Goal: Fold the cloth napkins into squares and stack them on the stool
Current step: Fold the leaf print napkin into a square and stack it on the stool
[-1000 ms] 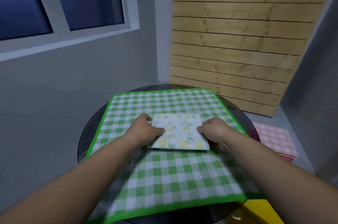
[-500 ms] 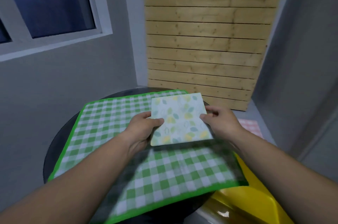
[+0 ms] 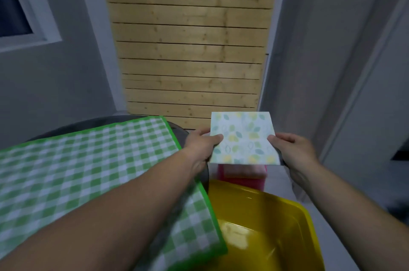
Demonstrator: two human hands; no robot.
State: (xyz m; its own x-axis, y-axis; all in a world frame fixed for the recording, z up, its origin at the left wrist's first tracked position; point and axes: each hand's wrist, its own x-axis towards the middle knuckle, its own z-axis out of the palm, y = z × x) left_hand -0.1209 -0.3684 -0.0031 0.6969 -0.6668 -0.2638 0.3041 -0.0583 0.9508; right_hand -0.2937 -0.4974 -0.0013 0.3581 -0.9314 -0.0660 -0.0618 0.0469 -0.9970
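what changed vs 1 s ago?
The napkin, gripped by the left hand and right hand, was lifted off the green cloth and carried right, past the table edge. A pink stack shows just below it. Both grips held throughout. The green cloth stayed spread on the table.

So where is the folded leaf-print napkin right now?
Head view, right of centre: the leaf-print napkin is held in the air between the left hand and right hand, right of the green checked cloth, over a pink stack.
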